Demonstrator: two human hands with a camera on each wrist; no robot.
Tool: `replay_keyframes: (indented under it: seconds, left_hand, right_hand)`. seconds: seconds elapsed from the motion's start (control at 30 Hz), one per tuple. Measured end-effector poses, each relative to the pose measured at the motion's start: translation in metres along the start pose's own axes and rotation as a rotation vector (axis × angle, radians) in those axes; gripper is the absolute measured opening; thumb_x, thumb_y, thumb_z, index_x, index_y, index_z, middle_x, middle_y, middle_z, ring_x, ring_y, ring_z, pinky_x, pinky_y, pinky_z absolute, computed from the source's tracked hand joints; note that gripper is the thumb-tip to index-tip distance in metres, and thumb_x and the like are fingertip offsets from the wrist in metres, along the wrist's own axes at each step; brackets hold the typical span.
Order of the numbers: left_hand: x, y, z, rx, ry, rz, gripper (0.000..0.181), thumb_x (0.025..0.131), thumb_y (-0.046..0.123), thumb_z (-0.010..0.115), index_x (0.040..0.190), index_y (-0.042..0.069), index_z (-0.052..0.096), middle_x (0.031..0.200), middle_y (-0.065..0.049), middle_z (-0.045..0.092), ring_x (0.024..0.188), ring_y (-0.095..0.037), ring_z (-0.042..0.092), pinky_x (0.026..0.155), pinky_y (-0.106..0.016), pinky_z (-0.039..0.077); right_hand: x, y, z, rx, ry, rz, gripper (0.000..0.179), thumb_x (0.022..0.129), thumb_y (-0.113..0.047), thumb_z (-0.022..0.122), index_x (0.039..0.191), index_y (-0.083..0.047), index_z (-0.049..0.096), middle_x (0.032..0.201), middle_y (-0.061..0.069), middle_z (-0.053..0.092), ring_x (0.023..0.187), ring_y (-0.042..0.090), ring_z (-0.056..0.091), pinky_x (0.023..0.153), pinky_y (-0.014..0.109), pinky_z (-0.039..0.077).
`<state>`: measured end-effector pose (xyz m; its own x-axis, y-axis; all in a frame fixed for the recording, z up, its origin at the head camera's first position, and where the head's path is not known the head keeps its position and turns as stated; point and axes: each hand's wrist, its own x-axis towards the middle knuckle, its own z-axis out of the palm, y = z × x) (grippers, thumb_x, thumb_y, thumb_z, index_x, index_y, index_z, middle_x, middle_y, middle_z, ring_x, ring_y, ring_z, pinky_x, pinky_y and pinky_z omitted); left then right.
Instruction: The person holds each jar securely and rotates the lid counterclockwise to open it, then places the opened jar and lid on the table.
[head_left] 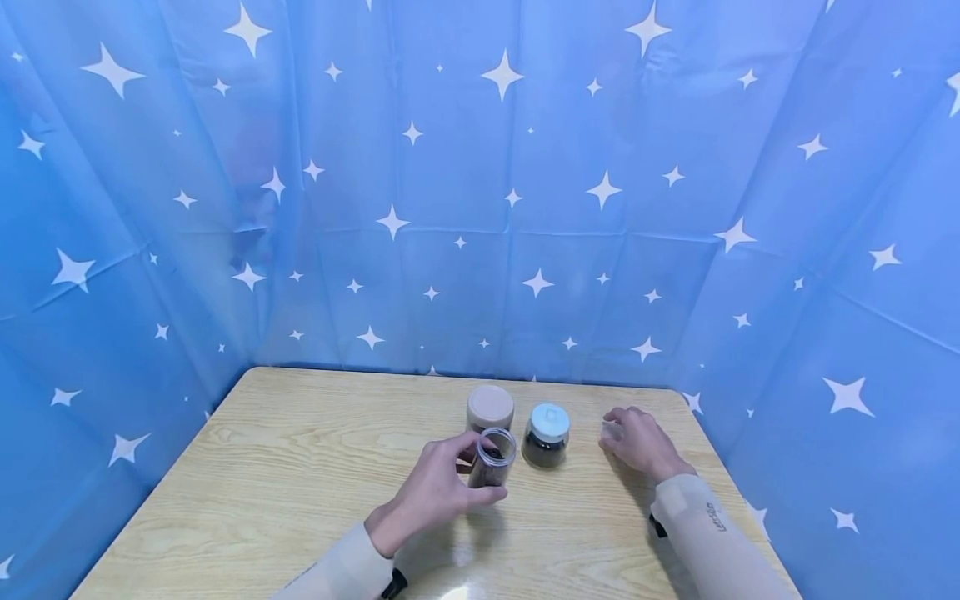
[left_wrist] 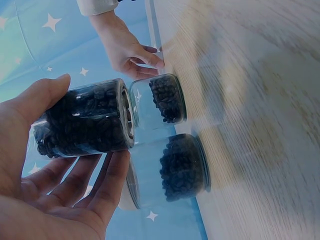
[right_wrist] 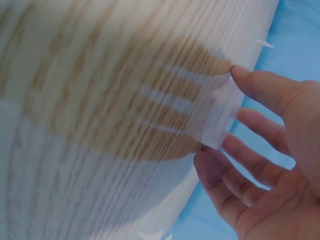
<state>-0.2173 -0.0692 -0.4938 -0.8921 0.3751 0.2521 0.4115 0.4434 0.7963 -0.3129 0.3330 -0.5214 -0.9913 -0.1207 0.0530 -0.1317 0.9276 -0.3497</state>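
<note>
My left hand (head_left: 438, 482) grips a glass jar (head_left: 489, 473) by its sides, thumb on one side and fingers on the other. The jar's mouth is uncovered, and dark beans (left_wrist: 85, 120) fill much of it in the left wrist view. Its base is raised off the table there. Over at the right side of the table, my right hand (head_left: 641, 442) holds a small translucent lid (right_wrist: 218, 115) between thumb and fingertips, right at the tabletop. Most of the lid is hidden by the hand in the head view.
Just behind the held jar stands a jar with a beige lid (head_left: 491, 406). To its right is a jar with a pale blue lid (head_left: 550, 422); both contain dark beans. The wooden table (head_left: 300, 450) is bordered by a blue star-patterned curtain (head_left: 465, 167).
</note>
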Motion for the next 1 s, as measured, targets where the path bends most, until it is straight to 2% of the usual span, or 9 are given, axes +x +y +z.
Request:
replay_keyframes:
  seconds: [0.2, 0.37, 0.7, 1.0]
  left_hand:
    - [0.0, -0.001, -0.002, -0.022, 0.001, -0.001, 0.05, 0.088, 0.037, 0.105, 0.127, 0.024, 0.077, 0.128, -0.002, 0.086, 0.11, -0.018, 0.083, 0.095, -0.045, 0.073]
    - [0.0, -0.004, -0.005, -0.035, 0.017, -0.003, 0.047, 0.089, 0.037, 0.104, 0.125, 0.024, 0.076, 0.129, -0.001, 0.085, 0.111, -0.02, 0.082, 0.097, -0.05, 0.072]
    - [0.002, -0.012, -0.017, 0.011, 0.077, -0.006, 0.049, 0.087, 0.034, 0.105, 0.126, 0.023, 0.077, 0.129, 0.0, 0.086, 0.11, -0.02, 0.083, 0.095, -0.04, 0.072]
    - [0.007, -0.023, -0.034, 0.019, 0.153, -0.06, 0.053, 0.087, 0.031, 0.106, 0.131, 0.02, 0.078, 0.133, -0.009, 0.085, 0.119, -0.032, 0.084, 0.1, -0.054, 0.072]
  right_hand:
    - [-0.004, -0.002, 0.001, -0.002, 0.003, 0.019, 0.047, 0.107, -0.022, 0.084, 0.147, 0.0, 0.073, 0.145, 0.035, 0.07, 0.135, 0.057, 0.069, 0.111, 0.077, 0.059]
    - [-0.011, -0.008, -0.001, 0.007, 0.046, -0.003, 0.047, 0.11, -0.023, 0.08, 0.15, -0.002, 0.072, 0.153, 0.037, 0.065, 0.138, 0.06, 0.067, 0.109, 0.08, 0.059]
    - [-0.022, -0.02, -0.003, 0.039, 0.146, -0.059, 0.046, 0.109, -0.02, 0.082, 0.15, -0.003, 0.073, 0.156, 0.036, 0.065, 0.141, 0.061, 0.066, 0.109, 0.079, 0.059]
    - [-0.032, -0.036, -0.007, 0.047, 0.189, -0.06, 0.048, 0.108, -0.019, 0.083, 0.152, -0.005, 0.072, 0.158, 0.032, 0.065, 0.145, 0.058, 0.064, 0.114, 0.078, 0.057]
